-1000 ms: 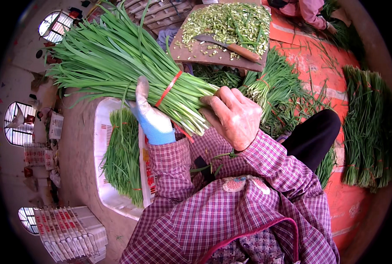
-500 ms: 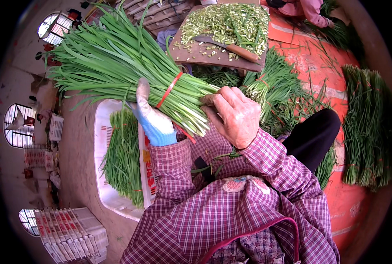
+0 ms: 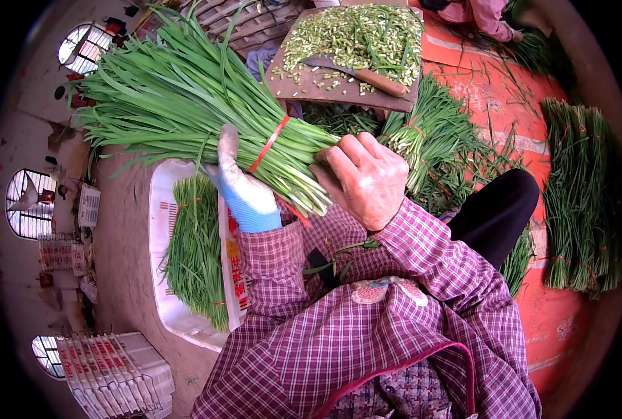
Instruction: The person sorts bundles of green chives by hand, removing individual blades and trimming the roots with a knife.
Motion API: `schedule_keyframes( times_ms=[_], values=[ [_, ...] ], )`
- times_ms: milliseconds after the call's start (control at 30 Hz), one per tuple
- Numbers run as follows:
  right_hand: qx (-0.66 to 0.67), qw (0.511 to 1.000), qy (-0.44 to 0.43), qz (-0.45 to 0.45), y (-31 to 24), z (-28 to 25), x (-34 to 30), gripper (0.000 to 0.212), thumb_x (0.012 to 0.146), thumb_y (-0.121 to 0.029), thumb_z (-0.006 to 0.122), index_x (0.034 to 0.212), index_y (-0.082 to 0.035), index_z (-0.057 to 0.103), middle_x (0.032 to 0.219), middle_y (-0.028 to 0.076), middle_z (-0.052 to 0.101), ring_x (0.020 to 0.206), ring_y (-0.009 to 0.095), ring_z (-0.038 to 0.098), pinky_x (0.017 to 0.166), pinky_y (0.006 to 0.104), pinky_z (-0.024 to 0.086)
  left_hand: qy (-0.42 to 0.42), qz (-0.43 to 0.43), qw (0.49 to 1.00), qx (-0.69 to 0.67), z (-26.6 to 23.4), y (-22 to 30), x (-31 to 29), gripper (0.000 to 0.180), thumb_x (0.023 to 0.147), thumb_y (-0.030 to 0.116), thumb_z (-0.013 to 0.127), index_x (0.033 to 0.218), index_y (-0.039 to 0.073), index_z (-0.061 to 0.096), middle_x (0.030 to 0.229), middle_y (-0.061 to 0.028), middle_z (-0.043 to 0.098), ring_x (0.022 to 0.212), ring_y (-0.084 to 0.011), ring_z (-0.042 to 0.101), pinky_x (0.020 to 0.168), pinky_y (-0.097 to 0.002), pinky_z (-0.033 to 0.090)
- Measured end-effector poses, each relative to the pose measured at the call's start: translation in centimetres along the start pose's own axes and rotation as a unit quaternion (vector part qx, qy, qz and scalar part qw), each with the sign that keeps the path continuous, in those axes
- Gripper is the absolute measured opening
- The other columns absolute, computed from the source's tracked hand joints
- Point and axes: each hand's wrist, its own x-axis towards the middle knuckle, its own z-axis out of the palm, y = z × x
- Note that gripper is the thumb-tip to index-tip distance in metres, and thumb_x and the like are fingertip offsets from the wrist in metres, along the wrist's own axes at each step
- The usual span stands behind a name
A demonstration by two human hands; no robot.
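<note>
The fingers of the gloved left hand (image 3: 244, 185) are being hidden behind a bunch of green stalks (image 3: 185, 105), only the thumb and part of the palm being shown. The fingertips of the bare right hand (image 3: 368, 178) are being partly covered by its own knuckles. A co-worker's pink sleeve (image 3: 489, 17) is being cut off by the upper right edge, and the bundles of greens (image 3: 583, 202) at far right are being darkened toward the rim.

Red writing is being displayed on the stacked white boxes (image 3: 119, 370) at lower left and on the side of a white crate (image 3: 158, 237) left of centre, where it is being partly covered by the left sleeve (image 3: 272, 269).

The bunch, bound by a red band (image 3: 269, 143), is being held slantwise from the upper left to the centre of the frame. It is being clamped by the left hand, the thumb lying across its front. The right fingers are being kept curled together against the pale stem ends; whether any stem is being pinched cannot be told. At upper centre, a knife (image 3: 381, 82) is being supported by a board (image 3: 367, 98) strewn with chopped pieces (image 3: 356, 35).
</note>
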Motion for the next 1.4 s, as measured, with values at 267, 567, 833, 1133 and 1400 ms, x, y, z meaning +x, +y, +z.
schedule_keyframes(
  times_ms=[267,567,833,1133,1400],
  values=[
    [0.003,1.000,-0.003,0.005,-0.1,0.1,0.1,0.021,0.066,-0.016,0.072,0.072,-0.009,0.053,0.073,0.003,0.050,0.070,0.020,0.056,0.055,0.0322,0.049,0.008,0.028,0.999,-0.031,-1.0,-0.9,0.7,0.057,0.085,0.005,0.064,0.135,-0.002,0.039,0.128,-0.0163,0.054,0.111,-0.0242,0.058,0.096,-0.0385,0.051],
    [0.317,0.929,-0.187,0.028,2.3,-1.9,0.8,0.012,0.064,-0.012,0.064,0.075,-0.007,0.061,0.070,0.005,0.060,0.070,0.026,0.062,0.060,0.0363,0.050,-0.018,-0.019,0.999,-0.021,-1.6,-1.0,1.0,0.053,0.087,0.009,0.061,0.134,-0.004,0.042,0.129,-0.0166,0.053,0.113,-0.0235,0.057,0.097,-0.0372,0.049],
    [0.290,0.802,-0.520,-0.052,4.2,-5.8,-3.8,0.041,0.081,-0.044,0.069,0.081,-0.003,0.066,0.076,0.014,0.065,0.074,0.035,0.064,0.063,0.0449,0.050,-0.041,-0.046,0.998,-0.022,-6.7,-2.7,3.1,0.050,0.091,0.023,0.056,0.133,-0.001,0.044,0.130,-0.0145,0.051,0.117,-0.0241,0.054,0.100,-0.0396,0.047],
    [0.385,0.854,-0.282,0.206,3.8,-0.5,-0.2,0.080,0.079,-0.044,0.075,0.131,0.008,0.043,0.118,0.023,0.062,0.109,0.033,0.061,0.090,0.0397,0.050,-0.110,-0.140,0.975,0.133,-12.4,0.3,1.9,0.069,0.087,0.019,0.065,0.143,0.002,0.028,0.114,-0.0108,0.059,0.099,-0.0178,0.063,0.089,-0.0316,0.053],
    [0.639,0.662,-0.082,0.383,0.8,6.9,1.2,0.074,0.080,-0.020,0.078,0.136,0.000,0.034,0.127,0.014,0.055,0.116,0.022,0.054,0.099,0.0351,0.045,-0.210,-0.156,0.927,0.268,-7.8,3.4,-2.4,0.052,0.079,0.007,0.068,0.126,0.001,0.048,0.103,-0.0074,0.062,0.087,-0.0142,0.063,0.080,-0.0268,0.053]
  ],
)
